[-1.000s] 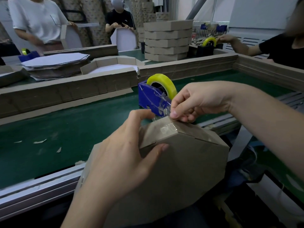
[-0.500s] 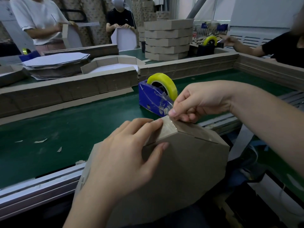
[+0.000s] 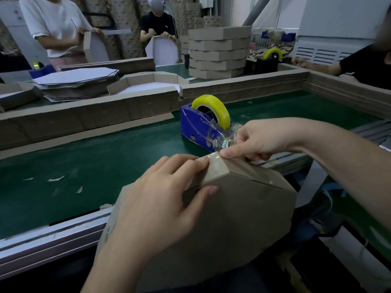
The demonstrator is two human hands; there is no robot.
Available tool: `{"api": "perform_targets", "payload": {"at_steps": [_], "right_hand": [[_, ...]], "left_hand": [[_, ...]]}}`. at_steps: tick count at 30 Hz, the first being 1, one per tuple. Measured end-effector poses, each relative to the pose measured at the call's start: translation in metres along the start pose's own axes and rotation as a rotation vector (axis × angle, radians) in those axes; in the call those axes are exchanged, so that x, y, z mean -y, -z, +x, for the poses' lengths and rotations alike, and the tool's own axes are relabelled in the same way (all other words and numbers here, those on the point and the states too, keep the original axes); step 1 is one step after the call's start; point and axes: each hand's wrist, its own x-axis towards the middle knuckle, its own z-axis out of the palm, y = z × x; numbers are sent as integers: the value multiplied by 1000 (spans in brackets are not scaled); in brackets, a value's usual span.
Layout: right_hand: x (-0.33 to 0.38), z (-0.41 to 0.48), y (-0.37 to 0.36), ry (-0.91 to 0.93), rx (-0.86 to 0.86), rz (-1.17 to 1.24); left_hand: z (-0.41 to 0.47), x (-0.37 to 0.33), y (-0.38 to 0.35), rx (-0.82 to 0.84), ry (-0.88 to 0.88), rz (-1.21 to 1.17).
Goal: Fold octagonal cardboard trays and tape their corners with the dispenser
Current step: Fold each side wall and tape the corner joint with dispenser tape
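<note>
Compared with a second back, the left hand (image 3: pixel 156 199) is slid further up the tray (image 3: pixel 243 218) wall, so its fingertips (image 3: pixel 203 161) now sit right at the taped corner. The right hand (image 3: pixel 264 140) is shifted onto the peak of that same corner.

The tray is held on edge just in front of the dispenser (image 3: pixel 196 127), base panel facing the camera, lower part hanging off the near edge of the bench (image 3: pixel 95 161). Its wall is gripped by the left fingers, curled over the top, with the thumb (image 3: pixel 210 189) pressed on the base panel. Clear tape (image 3: pixel 214 164) is pinched at the corner by the right thumb and curled fingers. It looks joined to the dispenser, though with the glare that can't be called for sure.

The step in hand is judged to be sticking down and tearing off this corner's strip. To get it done well, the two wall flaps should be kept butted tight by the left hand while the tape is rubbed flat over both sides of the seam, no bubbles. The strip is best snapped down against the cutter rather than yanked, or the dispenser gets dragged toward the tray.

Finished trays (image 3: pixel 218 51) are stacked well behind the dispenser.
</note>
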Motion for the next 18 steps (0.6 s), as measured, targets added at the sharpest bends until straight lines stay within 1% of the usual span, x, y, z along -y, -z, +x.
{"api": "perform_targets", "payload": {"at_steps": [2, 5, 6, 9, 10, 11, 12, 14, 16, 18], "right_hand": [[-5, 3, -4, -7, -23, -23], [-9, -3, -3, 50, -2, 67], [-11, -6, -1, 98, -31, 98], [-9, -16, -10, 333, -244, 243], [-5, -20, -20, 411, -245, 240], [0, -22, -31, 475, -215, 160], [3, -23, -44, 525, -194, 24], [2, -20, -65, 589, -250, -218], [3, -20, -73, 591, -329, -264], [7, -24, -73, 583, -345, -241]], "left_hand": [[-1, 1, -1, -8, -4, -8], [0, 2, -1, -16, -1, -15], [0, 4, -1, -18, 0, -34], [-1, 7, -1, -31, 1, -82], [-2, 7, -2, -38, 0, -79], [-3, 7, -2, -47, -2, -70], [-4, 8, -3, -55, 5, -67], [-7, 11, -2, -30, 59, -102], [-9, 15, 2, 25, 102, -140], [-10, 15, 9, 47, 104, -100]]}}
